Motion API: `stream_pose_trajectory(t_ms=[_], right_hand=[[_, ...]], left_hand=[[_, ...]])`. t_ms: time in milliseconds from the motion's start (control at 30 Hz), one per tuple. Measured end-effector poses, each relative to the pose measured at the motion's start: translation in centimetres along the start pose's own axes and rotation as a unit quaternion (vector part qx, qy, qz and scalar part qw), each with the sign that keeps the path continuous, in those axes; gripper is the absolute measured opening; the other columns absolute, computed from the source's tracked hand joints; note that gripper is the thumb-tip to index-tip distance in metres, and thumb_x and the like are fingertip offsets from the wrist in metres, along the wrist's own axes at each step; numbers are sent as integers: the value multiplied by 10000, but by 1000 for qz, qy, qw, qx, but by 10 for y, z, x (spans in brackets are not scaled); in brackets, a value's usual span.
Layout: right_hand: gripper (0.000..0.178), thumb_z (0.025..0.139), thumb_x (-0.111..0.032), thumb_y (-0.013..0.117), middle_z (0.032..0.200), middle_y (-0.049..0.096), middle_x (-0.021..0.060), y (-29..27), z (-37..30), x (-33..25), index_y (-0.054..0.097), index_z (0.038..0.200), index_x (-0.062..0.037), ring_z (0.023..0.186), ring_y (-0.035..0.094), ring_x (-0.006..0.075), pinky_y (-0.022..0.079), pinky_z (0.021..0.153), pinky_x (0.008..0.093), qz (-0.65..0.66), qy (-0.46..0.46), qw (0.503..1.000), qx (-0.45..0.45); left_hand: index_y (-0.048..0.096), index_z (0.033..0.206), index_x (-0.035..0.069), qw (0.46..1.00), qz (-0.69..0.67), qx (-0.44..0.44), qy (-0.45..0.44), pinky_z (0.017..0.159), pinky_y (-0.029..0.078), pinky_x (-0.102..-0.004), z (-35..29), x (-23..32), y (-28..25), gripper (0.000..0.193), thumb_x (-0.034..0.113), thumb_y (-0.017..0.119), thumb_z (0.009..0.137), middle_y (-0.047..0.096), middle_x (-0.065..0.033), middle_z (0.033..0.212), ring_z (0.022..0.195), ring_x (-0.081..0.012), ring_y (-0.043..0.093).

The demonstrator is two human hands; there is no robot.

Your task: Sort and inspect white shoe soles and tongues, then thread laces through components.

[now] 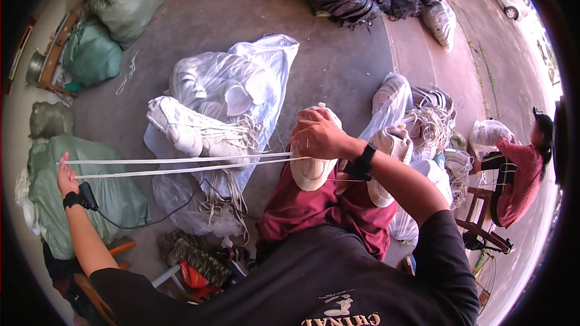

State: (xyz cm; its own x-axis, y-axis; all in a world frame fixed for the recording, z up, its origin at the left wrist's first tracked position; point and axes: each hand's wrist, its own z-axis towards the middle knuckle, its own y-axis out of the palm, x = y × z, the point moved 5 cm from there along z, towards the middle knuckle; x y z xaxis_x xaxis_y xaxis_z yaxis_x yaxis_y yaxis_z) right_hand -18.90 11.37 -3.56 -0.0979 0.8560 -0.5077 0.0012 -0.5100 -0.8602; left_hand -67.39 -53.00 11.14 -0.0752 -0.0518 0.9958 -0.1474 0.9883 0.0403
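Observation:
A cream-white sneaker [312,174] rests on my lap, its toe pointing toward me. My right hand [323,134] is closed over its upper, where the laces come out; part of the shoe is hidden under the fingers. Far out to the left, my left hand [67,176] grips the long white shoelace [175,160]. Two strands of it run taut, nearly level, from that hand to the shoe. To the left of my lap, white sneakers [175,124] with loose laces lie on a clear plastic bag [275,60].
More pale shoes [393,145] and bundled laces [430,124] are piled right of my legs. Green sacks [90,175] lie at the left, dark bundles [347,0] at the far side. A person in a pink top [522,175] sits at the right. A black cable [151,223] trails from my left wrist.

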Motion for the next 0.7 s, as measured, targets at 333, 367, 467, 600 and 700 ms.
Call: stream_pose_trajectory(t_ms=[333, 367, 467, 600, 700], right_hand=[[267, 766, -217, 666, 998, 565, 105, -7, -30, -58, 593, 969, -60, 1046, 495, 288, 363, 957, 455, -129, 31, 985, 107], [219, 757, -162, 660, 929, 569, 88, -10, -33, -57, 589, 942, -66, 986, 522, 274, 390, 913, 421, -94, 56, 986, 124], [187, 744, -20, 633, 804, 609, 77, -23, -48, -56, 592, 923, -59, 799, 595, 270, 456, 787, 380, -8, 79, 966, 246], [204, 813, 8, 607, 855, 655, 109, -24, -79, -43, 617, 1012, -35, 815, 631, 242, 474, 773, 345, 85, 195, 917, 339], [127, 967, -77, 515, 882, 657, 78, 4, -103, -25, 593, 1010, 13, 869, 600, 101, 464, 800, 239, 422, 315, 757, 386]], left_hand=[[446, 1285, 38, 999, 26, -18, -14, 414, 278, -178, 5, -1, 2, 335, 224, 429, 1006, 529, -32, 1363, 496, -51, 267], [446, 1285, 38, 999, 25, -20, -17, 414, 278, -178, 6, -6, 2, 335, 224, 429, 1006, 529, -32, 1363, 496, -51, 267], [484, 1228, 31, 1000, 4, 2, -11, 408, 300, -176, 10, -16, -5, 294, 221, 449, 1007, 559, -31, 1333, 494, -34, 304], [504, 1219, 43, 999, -1, 32, -20, 437, 325, -177, 21, -28, -30, 276, 206, 450, 1003, 581, -31, 1302, 529, -36, 347], [494, 1214, 49, 999, 11, 41, -30, 454, 347, -171, 28, -39, -50, 257, 183, 441, 1000, 573, -49, 1314, 546, -40, 369]])
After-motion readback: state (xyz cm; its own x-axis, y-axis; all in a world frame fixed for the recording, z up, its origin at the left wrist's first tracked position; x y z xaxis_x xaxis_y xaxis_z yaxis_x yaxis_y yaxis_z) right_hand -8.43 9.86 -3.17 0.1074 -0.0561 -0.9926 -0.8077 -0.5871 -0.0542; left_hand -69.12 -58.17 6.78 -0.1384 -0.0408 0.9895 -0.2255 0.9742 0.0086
